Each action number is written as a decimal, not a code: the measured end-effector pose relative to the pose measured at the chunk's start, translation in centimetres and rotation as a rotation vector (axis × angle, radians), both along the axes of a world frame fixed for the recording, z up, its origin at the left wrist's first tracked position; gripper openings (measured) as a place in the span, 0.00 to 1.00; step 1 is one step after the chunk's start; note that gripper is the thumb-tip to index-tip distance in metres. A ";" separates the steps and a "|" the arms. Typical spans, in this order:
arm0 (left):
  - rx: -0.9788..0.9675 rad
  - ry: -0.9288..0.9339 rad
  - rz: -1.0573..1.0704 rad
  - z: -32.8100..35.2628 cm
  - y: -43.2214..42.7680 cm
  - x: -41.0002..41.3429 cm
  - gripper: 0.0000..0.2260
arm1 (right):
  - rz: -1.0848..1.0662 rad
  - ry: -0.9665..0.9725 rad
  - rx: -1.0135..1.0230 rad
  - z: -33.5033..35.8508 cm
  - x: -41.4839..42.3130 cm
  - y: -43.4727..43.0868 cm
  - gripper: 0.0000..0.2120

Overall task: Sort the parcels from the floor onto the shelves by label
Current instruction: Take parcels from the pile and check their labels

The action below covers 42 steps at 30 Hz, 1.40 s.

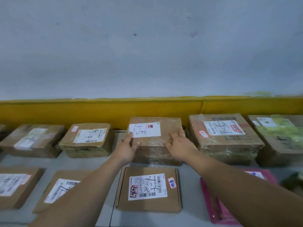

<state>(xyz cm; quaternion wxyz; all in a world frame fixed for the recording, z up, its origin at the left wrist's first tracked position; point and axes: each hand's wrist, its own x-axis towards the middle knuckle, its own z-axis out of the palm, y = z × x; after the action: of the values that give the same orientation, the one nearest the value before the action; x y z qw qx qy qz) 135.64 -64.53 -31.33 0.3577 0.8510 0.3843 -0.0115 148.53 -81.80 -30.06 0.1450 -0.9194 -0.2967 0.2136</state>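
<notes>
**Seating the parcel square in the back row**

Head view: the brown parcel [155, 145] is seen at centre frame on the grey shelf [105, 163]. It sits in the back row by the yellow rail [98, 110], between the left box [86, 140] and the right box [224, 136].

The left hand [127, 149] is laid on its left edge, with the index finger straight against the white label [145, 129] and the thumb on the top face. The other fingers are hidden. The right hand [179, 147] is spread flat on the top right, fingers apart. Neither hand is seen to clasp the parcel.

The step is judged to be final placement. Even pressure from the 2 palms is advised, so that the parcel is slid straight back without skewing into a neighbour. The label should be kept upward, and the flat box [148, 189] just below left undisturbed.
</notes>
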 end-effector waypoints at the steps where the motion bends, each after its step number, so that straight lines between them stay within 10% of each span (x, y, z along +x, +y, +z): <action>1: 0.006 -0.005 -0.001 -0.1 0.0 0.1 0.27 | 0.007 0.000 -0.007 -0.2 -0.1 0.0 0.27; 11: 0.061 -0.015 0.015 -0.4 -0.7 -1.0 0.27 | 0.032 -0.026 -0.018 -1.8 -0.2 0.1 0.18; 31: -0.091 -0.119 0.002 0.0 -3.3 -4.6 0.34 | 0.015 0.032 0.066 -0.7 -2.1 -2.2 0.33; 42: -0.090 0.167 -0.286 -6.4 -4.2 -12.3 0.34 | -0.105 0.061 0.012 -7.2 -12.1 -4.8 0.35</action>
<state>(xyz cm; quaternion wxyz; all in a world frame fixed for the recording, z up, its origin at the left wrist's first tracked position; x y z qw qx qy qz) 123.37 -68.71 -37.75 0.3568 0.8763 0.2870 -0.1499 136.41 -86.65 -37.29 0.1706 -0.9259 -0.2446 0.2320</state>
